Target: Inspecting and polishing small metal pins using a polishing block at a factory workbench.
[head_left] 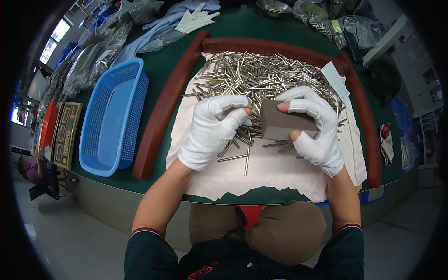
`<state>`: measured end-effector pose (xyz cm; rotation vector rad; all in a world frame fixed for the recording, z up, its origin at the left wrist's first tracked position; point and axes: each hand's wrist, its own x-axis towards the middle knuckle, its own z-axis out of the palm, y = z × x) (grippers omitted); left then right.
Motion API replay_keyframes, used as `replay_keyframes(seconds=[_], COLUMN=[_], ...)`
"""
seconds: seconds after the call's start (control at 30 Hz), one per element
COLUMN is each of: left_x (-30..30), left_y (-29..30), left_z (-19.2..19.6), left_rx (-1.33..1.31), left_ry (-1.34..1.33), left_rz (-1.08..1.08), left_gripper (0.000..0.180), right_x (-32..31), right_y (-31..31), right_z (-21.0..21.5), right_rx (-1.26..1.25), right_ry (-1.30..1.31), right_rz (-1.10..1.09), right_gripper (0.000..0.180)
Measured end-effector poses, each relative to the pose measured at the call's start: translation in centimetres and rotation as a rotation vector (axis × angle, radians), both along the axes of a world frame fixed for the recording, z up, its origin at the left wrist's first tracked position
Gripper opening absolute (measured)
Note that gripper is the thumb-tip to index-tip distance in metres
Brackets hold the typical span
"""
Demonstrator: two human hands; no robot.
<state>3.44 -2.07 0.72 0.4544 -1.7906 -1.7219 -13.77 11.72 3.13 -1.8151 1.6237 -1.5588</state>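
Both my hands wear white gloves with bare fingertips. My right hand (315,128) grips a grey rectangular block (282,123) between thumb and fingers, just above the white cloth (261,175). Close to the block's left side, my left hand (212,128) has its fingers curled and seems to pinch a thin metal rod at its fingertips; the rod itself is mostly hidden. A large heap of thin metal rods (256,74) lies on the cloth behind both hands, and a few loose rods (238,156) lie under them.
A dark red raised border (158,116) frames the cloth on the green table. A blue mesh basket (112,119) stands at the left, beside a flat panel device (65,135). Plastic bags, blue cloth, a spare white glove (196,19) and a metal bowl (273,7) lie at the back.
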Motion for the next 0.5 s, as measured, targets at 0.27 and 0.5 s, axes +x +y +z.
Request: replay_keyframes(seconds=[0.27,0.5], left_x=[0.02,-0.03], left_y=[0.00,-0.05], left_z=[-0.02,-0.01], left_rx=[-0.018,0.013], left_ry=[0.008,0.020], left_rz=[0.008,-0.001], left_gripper=[0.015,0.013], right_x=[0.59,0.15], right_y=[-0.73,-0.49], right_z=[-0.82,-0.75], right_rx=[-0.112,-0.087], right_ry=[0.277,0.135], right_rz=[-0.173,-0.155], right_gripper=[0.039,0.039])
